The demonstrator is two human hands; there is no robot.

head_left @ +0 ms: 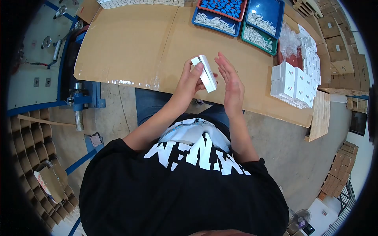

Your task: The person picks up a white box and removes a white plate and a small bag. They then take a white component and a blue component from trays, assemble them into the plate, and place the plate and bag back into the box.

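A small white box (207, 77) is held tilted above the near edge of the cardboard-covered table (130, 47). My left hand (188, 82) grips it, with the thumb on its front face and the fingers behind. Just to the right, my right hand (233, 86) is raised with its fingers stretched upward and apart from the box. Nothing shows in that palm.
Trays of small parts stand at the far side: a red tray (241, 18), blue trays (237, 33) and a green tray (271, 52). Stacked white boxes (289, 80) and clear plastic (289, 41) lie at the right. A blue-framed machine (92, 94) is at the left.
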